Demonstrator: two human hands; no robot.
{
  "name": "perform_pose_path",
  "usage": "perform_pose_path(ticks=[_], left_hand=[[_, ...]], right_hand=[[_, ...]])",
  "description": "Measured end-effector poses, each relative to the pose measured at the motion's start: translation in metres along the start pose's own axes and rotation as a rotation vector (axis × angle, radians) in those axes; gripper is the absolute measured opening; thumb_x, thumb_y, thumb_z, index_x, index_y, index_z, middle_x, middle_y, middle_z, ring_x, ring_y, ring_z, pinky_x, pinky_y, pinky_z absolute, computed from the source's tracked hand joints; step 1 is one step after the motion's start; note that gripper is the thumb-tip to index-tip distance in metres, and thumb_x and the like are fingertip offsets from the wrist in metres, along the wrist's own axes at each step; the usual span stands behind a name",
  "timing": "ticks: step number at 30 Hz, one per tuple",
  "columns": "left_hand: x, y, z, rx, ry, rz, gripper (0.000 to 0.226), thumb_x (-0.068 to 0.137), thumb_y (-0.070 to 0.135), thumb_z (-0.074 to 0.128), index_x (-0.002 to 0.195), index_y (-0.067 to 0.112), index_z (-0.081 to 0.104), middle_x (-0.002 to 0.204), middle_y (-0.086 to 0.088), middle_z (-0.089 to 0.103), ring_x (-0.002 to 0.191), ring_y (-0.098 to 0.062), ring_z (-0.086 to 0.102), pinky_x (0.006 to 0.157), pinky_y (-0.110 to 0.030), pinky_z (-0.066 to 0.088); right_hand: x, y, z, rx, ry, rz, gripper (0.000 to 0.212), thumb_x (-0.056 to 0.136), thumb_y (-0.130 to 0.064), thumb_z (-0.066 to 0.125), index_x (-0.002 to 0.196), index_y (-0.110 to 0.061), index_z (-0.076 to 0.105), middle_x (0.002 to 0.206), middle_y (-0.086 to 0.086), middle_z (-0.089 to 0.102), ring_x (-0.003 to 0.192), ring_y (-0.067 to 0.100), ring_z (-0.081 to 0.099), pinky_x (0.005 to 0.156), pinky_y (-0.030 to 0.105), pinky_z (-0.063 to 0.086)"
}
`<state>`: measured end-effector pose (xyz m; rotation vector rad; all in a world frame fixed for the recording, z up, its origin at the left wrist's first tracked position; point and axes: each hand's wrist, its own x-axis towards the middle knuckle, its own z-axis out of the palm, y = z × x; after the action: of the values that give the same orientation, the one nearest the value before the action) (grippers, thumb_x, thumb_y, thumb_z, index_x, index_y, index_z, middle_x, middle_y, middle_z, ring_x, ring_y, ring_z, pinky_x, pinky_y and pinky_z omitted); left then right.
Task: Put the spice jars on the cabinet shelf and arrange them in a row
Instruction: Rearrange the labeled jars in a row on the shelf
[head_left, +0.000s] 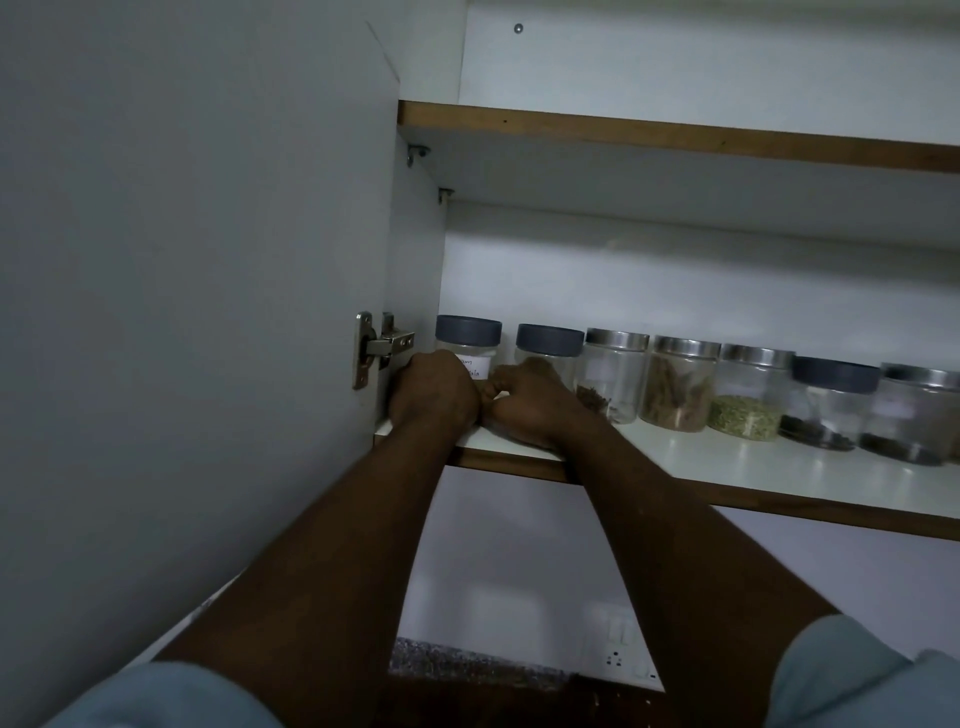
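While seven spice jars (678, 384) already stand in a row on the cabinet shelf (727, 467), the task looks nearly finished.
At the shelf's left end the left hand (434, 389) curls round the labelled jar (467, 330) and the right hand (530, 405) round the second jar (549, 340); only straightening seems left. The label (477, 366) shows "…am …ala", partly hidden.

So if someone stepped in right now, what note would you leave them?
Left hand: curled against the first jar, grip hidden.
Right hand: curled against the second jar, grip hidden.
Done: seven jars show in a row on the shelf, these two at its left end.
Left: probably close the small gap between the two; any jars elsewhere are out of view.
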<state>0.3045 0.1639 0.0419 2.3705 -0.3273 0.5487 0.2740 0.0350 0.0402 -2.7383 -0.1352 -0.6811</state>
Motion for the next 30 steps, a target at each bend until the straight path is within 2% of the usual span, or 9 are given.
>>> perform_pose_path(ticks=[3,8,12,17,21,23,26,28,30], left_hand=[[0.0,0.0,0.002,0.009,-0.009,0.004,0.037,0.089,0.025,0.071,0.119,0.005,0.065,0.122,-0.015,0.067,0.112,-0.033,0.064,0.087,-0.039,0.055],[0.001,-0.001,0.004,0.012,-0.011,0.013,0.038,0.09,0.03,0.07,0.119,0.006,0.065,0.121,-0.014,0.068,0.111,-0.031,0.065,0.086,-0.037,0.055],[0.002,-0.001,0.005,-0.006,-0.024,0.001,0.046,0.09,0.039,0.069,0.12,0.005,0.064,0.122,-0.015,0.067,0.112,-0.031,0.063,0.087,-0.037,0.053],[-0.003,0.001,0.004,0.011,0.006,-0.006,0.045,0.089,0.038,0.07,0.118,0.004,0.065,0.119,-0.015,0.068,0.109,-0.032,0.065,0.082,-0.037,0.054],[-0.011,0.002,0.001,0.143,0.164,0.028,0.028,0.086,0.024,0.072,0.109,0.01,0.069,0.107,-0.011,0.07,0.097,-0.029,0.069,0.066,-0.034,0.053],[-0.013,0.002,0.002,0.158,0.172,0.079,0.025,0.087,0.023,0.071,0.108,0.01,0.069,0.104,-0.01,0.07,0.093,-0.028,0.069,0.066,-0.033,0.052],[-0.012,0.001,0.003,0.164,0.081,0.174,0.025,0.087,0.02,0.069,0.109,0.008,0.07,0.101,-0.01,0.07,0.084,-0.024,0.065,0.067,-0.032,0.05],[-0.012,0.0,0.003,0.179,0.031,0.225,0.022,0.087,0.019,0.068,0.105,0.007,0.071,0.1,-0.01,0.07,0.081,-0.024,0.063,0.069,-0.032,0.051],[-0.012,0.0,0.003,0.186,0.008,0.252,0.018,0.087,0.018,0.066,0.101,0.008,0.071,0.1,-0.011,0.069,0.087,-0.027,0.066,0.072,-0.034,0.054]], right_hand=[[0.002,0.002,0.001,0.021,-0.024,0.016,0.01,0.089,-0.027,0.067,0.084,-0.018,0.067,0.094,-0.001,0.067,0.088,0.018,0.059,0.089,0.03,0.046],[0.003,0.003,0.002,-0.126,-0.011,-0.012,0.027,0.097,-0.036,0.059,0.106,-0.015,0.073,0.097,-0.005,0.057,0.095,0.014,0.049,0.1,0.031,0.037],[0.004,0.006,0.003,-0.001,-0.009,0.018,0.029,0.096,-0.035,0.062,0.116,-0.016,0.07,0.084,-0.018,0.044,0.093,0.011,0.045,0.092,0.025,0.031],[0.002,0.004,0.004,-0.004,0.062,-0.003,0.021,0.087,-0.027,0.071,0.102,-0.014,0.077,0.103,0.001,0.073,0.098,0.02,0.065,0.096,0.032,0.049],[-0.004,0.004,0.002,-0.063,0.304,0.006,0.02,0.083,-0.03,0.072,0.1,-0.02,0.074,0.105,0.0,0.07,0.092,0.017,0.065,0.074,0.028,0.049],[-0.006,0.003,-0.002,-0.113,0.46,0.03,0.029,0.082,-0.033,0.071,0.108,-0.02,0.065,0.112,0.002,0.062,0.093,0.02,0.062,0.07,0.029,0.047],[-0.008,0.003,-0.007,-0.186,0.678,0.026,0.052,0.081,-0.033,0.071,0.129,-0.018,0.055,0.132,0.006,0.052,0.104,0.025,0.061,0.074,0.034,0.055],[-0.008,0.005,-0.009,-0.184,0.689,0.071,0.073,0.082,-0.035,0.072,0.147,-0.017,0.043,0.15,0.006,0.042,0.12,0.028,0.058,0.085,0.038,0.057],[-0.004,0.008,-0.011,-0.173,0.589,0.117,0.088,0.083,-0.036,0.07,0.158,-0.017,0.027,0.161,0.006,0.032,0.131,0.03,0.052,0.095,0.042,0.055]])
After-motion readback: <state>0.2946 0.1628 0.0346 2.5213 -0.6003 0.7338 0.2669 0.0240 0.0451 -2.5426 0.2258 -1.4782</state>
